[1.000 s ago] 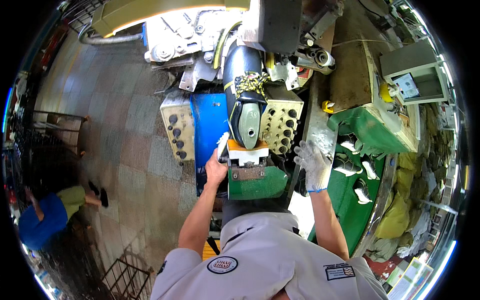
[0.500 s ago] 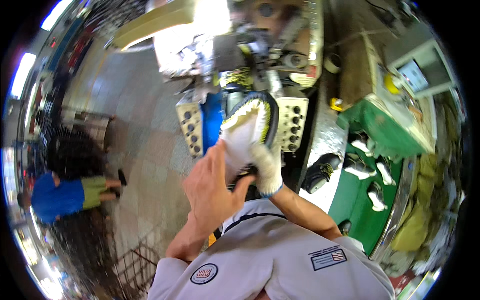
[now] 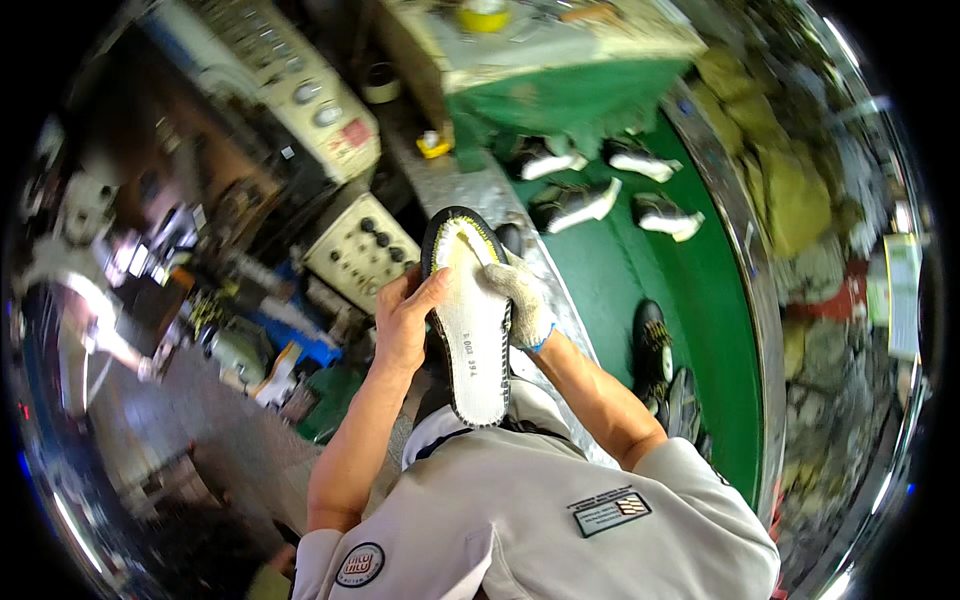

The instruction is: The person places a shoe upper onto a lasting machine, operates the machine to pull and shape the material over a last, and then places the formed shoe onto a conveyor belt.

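Note:
In front of my chest I hold a shoe upper (image 3: 472,345) with its underside facing me and its toe pointing away. Its underside is a white insole board, stitched round the edge, with yellow-green and white material gathered at the black toe. My bare left hand (image 3: 405,312) grips its left side, thumb on the board near the toe. My right hand (image 3: 518,298), in a knitted work glove, holds the opposite edge. Part of the right fingers is hidden behind the upper. Just beyond the toe, a dark shoe (image 3: 511,238) shows partly on the metal ledge.
At right runs a green conveyor belt (image 3: 610,290) between metal rails, carrying several black-and-white shoe uppers (image 3: 575,205) and dark shoes (image 3: 652,345). A green-draped table (image 3: 570,60) stands over its far end. A machine with a knobbed control box (image 3: 360,250) is at left.
My view has swung right, from the machine toward the green belt. The shoe upper now shows its whole underside, and my left hand has shifted to its side near the toe.

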`<state>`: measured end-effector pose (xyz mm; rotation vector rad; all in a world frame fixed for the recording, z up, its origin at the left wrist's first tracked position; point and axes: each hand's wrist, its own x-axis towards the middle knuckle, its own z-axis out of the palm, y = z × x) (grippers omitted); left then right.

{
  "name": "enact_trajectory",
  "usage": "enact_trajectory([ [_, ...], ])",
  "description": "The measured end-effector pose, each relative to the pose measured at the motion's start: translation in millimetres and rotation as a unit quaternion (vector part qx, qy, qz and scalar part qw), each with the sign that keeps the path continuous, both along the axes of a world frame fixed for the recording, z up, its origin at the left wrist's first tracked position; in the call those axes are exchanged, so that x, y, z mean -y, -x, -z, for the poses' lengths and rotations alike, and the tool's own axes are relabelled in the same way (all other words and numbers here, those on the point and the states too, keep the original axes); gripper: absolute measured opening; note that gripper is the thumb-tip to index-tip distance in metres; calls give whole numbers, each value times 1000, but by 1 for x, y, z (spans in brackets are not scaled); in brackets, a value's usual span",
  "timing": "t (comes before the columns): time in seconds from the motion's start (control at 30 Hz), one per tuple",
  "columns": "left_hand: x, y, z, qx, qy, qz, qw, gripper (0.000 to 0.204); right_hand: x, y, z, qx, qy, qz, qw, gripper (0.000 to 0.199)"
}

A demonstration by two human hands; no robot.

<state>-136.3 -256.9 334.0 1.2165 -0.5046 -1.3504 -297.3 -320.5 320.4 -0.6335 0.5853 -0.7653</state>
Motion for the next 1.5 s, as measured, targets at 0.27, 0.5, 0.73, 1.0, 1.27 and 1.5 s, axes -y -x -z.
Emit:
enact_trajectory([
  [0.27,92,124,71,-85,-79,103,988,44,39,134,62,-83,26,113,990,71],
  [0.5,86,130,145,187,-131,288,930,48,145,312,143,-556,-29,-62,828,68],
  [0.73,17,69,174,210,-272,211,915,32,278,410,298,-750,-133,201,615,89],
  [1.0,-16,84,174,163,-352,219,895,31,333,442,351,-463,-248,495,692,84],
  [1.27,30,44,109,181,-190,173,949,28,147,291,228,144,-67,276,948,76],
  [1.5,88,-20,3,192,-29,44,980,49,56,54,128,-18,-71,104,992,56],
])
